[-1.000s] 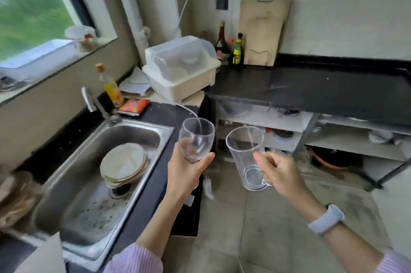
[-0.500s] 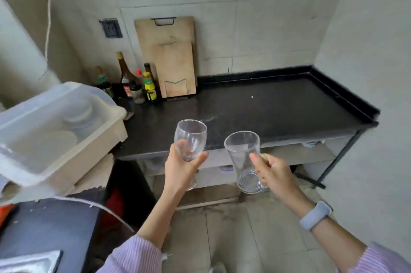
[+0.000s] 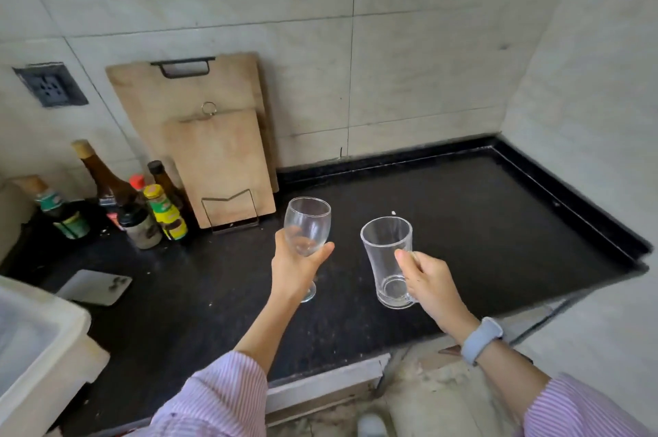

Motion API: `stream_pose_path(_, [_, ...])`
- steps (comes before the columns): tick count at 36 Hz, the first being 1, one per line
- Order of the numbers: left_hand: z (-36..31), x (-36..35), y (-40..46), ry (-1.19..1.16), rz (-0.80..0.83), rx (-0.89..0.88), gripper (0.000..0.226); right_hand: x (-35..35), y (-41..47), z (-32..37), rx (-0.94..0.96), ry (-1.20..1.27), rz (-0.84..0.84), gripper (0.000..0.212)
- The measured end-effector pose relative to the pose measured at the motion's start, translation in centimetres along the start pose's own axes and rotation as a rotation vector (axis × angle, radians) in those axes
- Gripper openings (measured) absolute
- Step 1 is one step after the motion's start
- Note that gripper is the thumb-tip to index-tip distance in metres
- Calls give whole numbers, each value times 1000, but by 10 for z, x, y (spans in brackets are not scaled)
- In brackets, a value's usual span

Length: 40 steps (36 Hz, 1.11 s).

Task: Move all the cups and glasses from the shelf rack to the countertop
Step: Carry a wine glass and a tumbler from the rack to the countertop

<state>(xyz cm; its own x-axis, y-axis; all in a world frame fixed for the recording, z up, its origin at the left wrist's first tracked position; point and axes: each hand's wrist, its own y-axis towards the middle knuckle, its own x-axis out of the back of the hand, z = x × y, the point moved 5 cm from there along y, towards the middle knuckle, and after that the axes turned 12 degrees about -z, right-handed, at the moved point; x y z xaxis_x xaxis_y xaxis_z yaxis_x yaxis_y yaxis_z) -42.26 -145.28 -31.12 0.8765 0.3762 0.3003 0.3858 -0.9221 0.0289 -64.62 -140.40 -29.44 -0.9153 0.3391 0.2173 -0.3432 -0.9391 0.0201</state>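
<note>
Black stone bench (image 3: 463, 223) with raised rim, set in a tiled corner. At its back left: cluster of sauce bottles (image 3: 142, 208), two wooden cutting boards (image 3: 213, 151) leaning on the wall. White phone (image 3: 94, 287) lies flat front left.

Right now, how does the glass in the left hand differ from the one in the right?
The wine glass has a rounded bowl on a stem and foot; the glass mug is a tall, near-straight tumbler with a thick base and a side handle. The left hand cups the wine glass under its bowl; the right hand has its grip on the mug's handle. Both are clear, empty, upright, above the black countertop.
</note>
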Motion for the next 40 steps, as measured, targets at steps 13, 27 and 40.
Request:
stream_pose_path(13, [42,-138,192,76,-53,77,59,-85,235,-65,-31,-44,66,40])
stream_pose_path(27, [101,-221,313,35,-158,90,72,-165,364,-135,20,-80,103,38])
stream_pose_path(40, [120,-250,346,16,-200,97,70,-185,406,-155,34,-63,87,29])
